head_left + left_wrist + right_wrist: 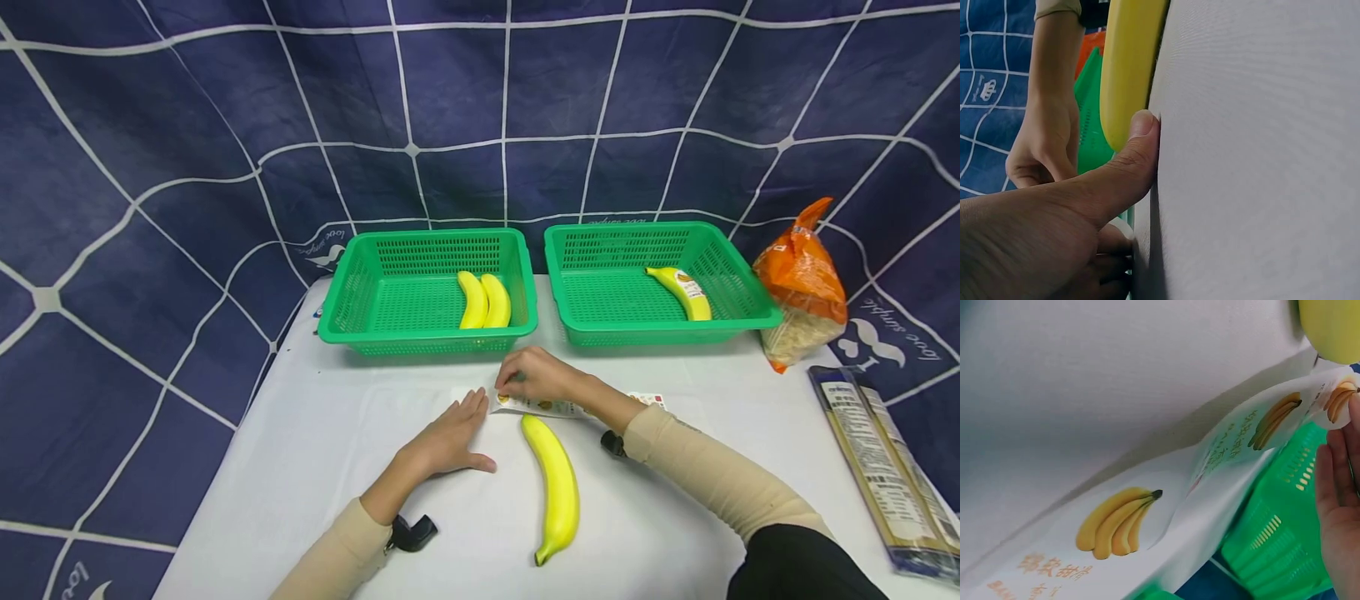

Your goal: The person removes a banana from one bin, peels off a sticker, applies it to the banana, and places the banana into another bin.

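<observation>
My right hand point(534, 375) pinches the left part of a white sticker strip point(555, 407) printed with bananas. In the right wrist view the strip point(1175, 469) curves up off the white cloth toward the fingers. My left hand point(448, 437) lies spread on the table, fingertips at the strip's left end and thumb pointing to the right. Below the strip a loose yellow banana point(557, 492) lies lengthwise, its upper tip close to the strip. In the left wrist view this banana point(1130, 69) shows just beyond the left thumb.
Behind the hands stand two green baskets: the left basket point(427, 338) holds two bananas point(483, 302), the right basket point(667, 327) a banana point(684, 292) with a label. An orange-topped bag point(802, 283) and long flat packages point(885, 475) lie at the right.
</observation>
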The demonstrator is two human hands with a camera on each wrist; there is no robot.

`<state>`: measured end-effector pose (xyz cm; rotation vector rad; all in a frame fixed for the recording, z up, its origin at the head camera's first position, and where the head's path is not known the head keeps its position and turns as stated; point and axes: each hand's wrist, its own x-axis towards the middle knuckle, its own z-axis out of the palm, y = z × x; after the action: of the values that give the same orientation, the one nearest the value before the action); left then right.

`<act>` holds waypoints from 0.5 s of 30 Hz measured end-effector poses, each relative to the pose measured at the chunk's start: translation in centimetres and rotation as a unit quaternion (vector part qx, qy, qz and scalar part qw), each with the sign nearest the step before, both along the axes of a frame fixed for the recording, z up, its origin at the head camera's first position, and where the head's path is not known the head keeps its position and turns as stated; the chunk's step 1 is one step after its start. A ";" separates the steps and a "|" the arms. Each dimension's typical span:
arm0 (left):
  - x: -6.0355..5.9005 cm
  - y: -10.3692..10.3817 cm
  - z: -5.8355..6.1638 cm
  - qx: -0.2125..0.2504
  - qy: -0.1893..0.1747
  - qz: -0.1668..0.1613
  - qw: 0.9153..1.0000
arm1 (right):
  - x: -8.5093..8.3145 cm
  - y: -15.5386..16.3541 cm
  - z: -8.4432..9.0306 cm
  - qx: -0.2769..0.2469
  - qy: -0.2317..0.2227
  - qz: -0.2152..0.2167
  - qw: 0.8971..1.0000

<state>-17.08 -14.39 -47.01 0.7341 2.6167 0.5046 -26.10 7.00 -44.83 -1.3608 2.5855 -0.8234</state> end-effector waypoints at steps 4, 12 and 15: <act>0.1 0.1 0.0 -0.004 0.002 0.006 1.000 | 0.2 0.5 0.1 -0.015 -0.006 -0.013 1.000; 0.2 0.4 0.1 -0.014 0.018 0.016 1.000 | 0.6 2.2 1.2 -0.034 -0.018 -0.044 0.998; 0.3 0.3 0.0 -0.020 0.029 0.016 0.999 | 0.9 3.0 1.6 -0.047 -0.009 -0.053 0.997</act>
<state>-16.81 -14.08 -46.97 0.7068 2.6884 0.4445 -25.17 9.99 -43.21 -1.2405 2.6563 -0.9811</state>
